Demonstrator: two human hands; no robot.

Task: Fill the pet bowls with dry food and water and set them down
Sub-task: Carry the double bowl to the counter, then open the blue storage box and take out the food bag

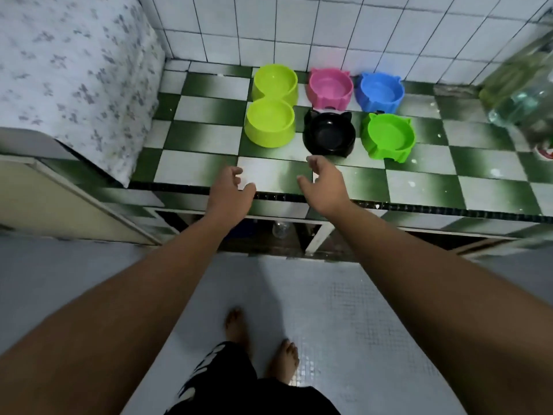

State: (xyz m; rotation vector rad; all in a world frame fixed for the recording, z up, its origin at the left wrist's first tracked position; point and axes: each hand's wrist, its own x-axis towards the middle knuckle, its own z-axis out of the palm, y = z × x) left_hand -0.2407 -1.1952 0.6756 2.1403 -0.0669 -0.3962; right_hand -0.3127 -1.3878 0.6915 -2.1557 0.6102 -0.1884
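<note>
From up here I see both of my hands out over the front edge of the green-and-white checkered counter (194, 172); the left hand (229, 190) hangs with its fingers loosely curled and nothing in them; the right hand (324, 187) is the same, fingers relaxed and spread a little, thumb apart, holding nothing; neither touches a bowl

The bowls stand together toward the back of the counter, near the white tiled wall (299, 25); a lime double bowl (270, 106) sits furthest left, its two cups running front to back; beside it in the back row are a pink bowl (330, 88) and a blue bowl (379, 91), close together; in the front row a black bowl (329, 134) with ear-shaped points and a green bowl (388, 136); the black bowl is nearest my right hand, just beyond its fingertips

A large clear bottle (520, 85), blurred, stands at the counter's right edge; a patterned cloth (74, 70) covers something at the left; my bare feet (287, 360) stand on the pale floor below
</note>
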